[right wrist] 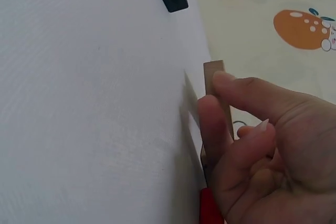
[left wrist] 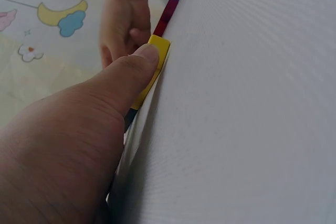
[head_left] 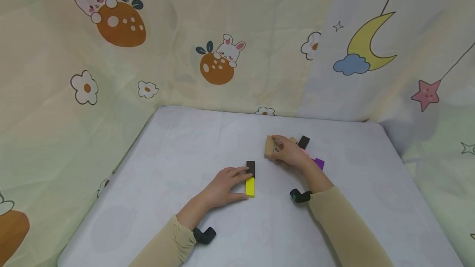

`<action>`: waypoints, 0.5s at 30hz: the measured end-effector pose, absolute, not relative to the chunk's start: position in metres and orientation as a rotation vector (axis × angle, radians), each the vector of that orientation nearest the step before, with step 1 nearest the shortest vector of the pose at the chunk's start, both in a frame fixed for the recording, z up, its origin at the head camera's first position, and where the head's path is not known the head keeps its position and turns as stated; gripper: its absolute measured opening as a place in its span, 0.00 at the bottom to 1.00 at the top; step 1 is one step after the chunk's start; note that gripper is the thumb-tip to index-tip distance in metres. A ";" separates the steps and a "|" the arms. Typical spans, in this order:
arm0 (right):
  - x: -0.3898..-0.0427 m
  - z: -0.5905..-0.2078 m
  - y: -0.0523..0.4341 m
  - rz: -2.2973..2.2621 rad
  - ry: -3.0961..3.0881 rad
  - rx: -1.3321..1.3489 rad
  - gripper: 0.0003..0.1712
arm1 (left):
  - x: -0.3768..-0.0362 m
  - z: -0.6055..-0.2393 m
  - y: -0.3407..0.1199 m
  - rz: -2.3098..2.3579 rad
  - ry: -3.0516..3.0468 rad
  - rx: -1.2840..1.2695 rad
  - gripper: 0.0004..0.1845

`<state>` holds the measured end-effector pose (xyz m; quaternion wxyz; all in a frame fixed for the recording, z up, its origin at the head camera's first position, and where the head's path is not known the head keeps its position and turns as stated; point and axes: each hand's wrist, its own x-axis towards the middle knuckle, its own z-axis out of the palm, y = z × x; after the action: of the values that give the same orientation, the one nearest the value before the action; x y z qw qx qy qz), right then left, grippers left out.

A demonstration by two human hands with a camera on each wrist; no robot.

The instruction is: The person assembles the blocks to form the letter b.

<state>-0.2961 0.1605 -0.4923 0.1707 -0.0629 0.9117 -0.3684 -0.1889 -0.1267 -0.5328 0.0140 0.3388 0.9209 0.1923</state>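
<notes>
A yellow block (head_left: 250, 188) and a black block (head_left: 250, 165) lie end to end on the white cloth in the head view. My left hand (head_left: 224, 186) rests along them with spread fingers: fingertips reach onto the black block and near the seam, and the thumb is at the yellow one's near end. In the left wrist view the thumb overlaps the yellow block (left wrist: 162, 48). Farther back, my right hand (head_left: 291, 151) pinches a plain wooden block (head_left: 269, 147) between thumb and fingers. The right wrist view shows that wooden block (right wrist: 212, 68) standing out beyond the fingertips.
Around and behind the right hand lie a second black block (head_left: 304, 142), a purple block (head_left: 319, 163), a bit of pink block (head_left: 306, 151) and another wooden block (head_left: 293, 139), partly hidden. Printed fabric walls (head_left: 274, 73) rise behind the cloth-covered table (head_left: 200, 135).
</notes>
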 end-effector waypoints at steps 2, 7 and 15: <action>-0.295 -0.490 0.160 -1.032 2.609 -0.213 0.49 | -0.189 -0.533 -0.127 0.568 2.874 1.070 0.37; -0.294 -0.482 0.153 -1.054 2.601 -0.298 0.48 | -0.191 -0.535 -0.127 0.549 2.873 1.066 0.36; -0.299 -0.485 0.130 -1.052 2.577 -0.432 0.48 | -0.191 -0.535 -0.127 0.579 2.858 1.045 0.36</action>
<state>-0.2985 0.1297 -0.4854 0.1617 -0.1513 0.9029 -0.3685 -0.1911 -0.1269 -0.5350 0.0219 0.3373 0.9224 0.1869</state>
